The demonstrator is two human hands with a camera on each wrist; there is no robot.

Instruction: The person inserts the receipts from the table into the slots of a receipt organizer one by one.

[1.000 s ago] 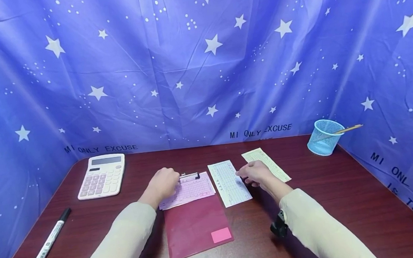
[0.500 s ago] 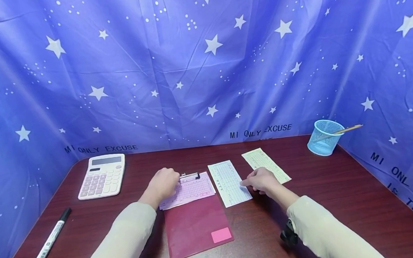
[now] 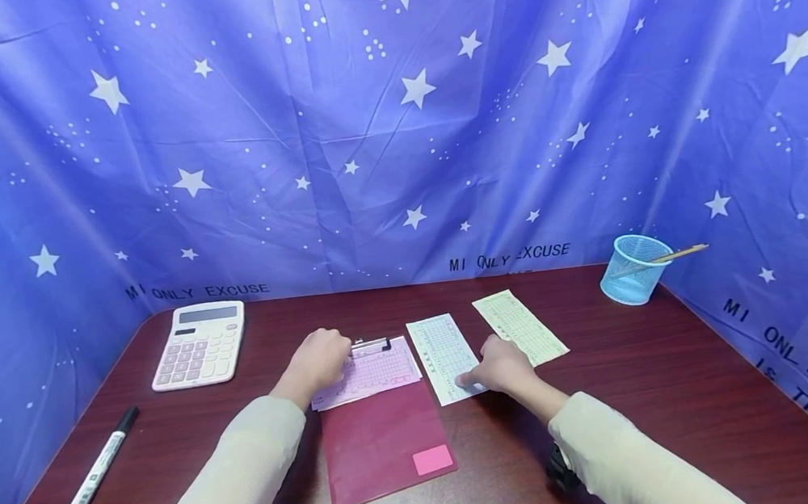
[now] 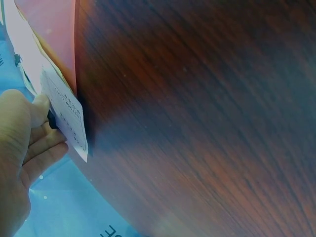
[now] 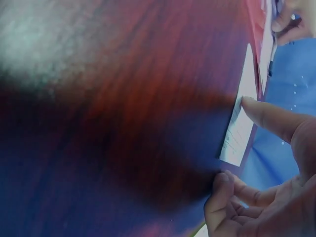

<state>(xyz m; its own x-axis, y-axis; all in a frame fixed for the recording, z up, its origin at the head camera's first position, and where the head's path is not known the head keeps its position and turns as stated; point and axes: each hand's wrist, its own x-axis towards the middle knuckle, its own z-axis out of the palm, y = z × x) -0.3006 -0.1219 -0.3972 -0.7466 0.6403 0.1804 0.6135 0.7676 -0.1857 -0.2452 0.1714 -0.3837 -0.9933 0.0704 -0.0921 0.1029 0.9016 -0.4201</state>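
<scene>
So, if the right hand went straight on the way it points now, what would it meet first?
The right hand seems to be touching the pale blue form; straight across that, the pink slips and red clipboard look next in line, though which comes first is unclear.

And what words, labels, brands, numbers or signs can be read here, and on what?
"MI ONLY EXCUSE": blue curtain, twice along the back.
"MI ONLY EXC", cut off: curtain's right side.
"IS THAT": below that.
Too small or blurred: print on pink form, pale-blue form, yellow form, marker, calculator.
</scene>
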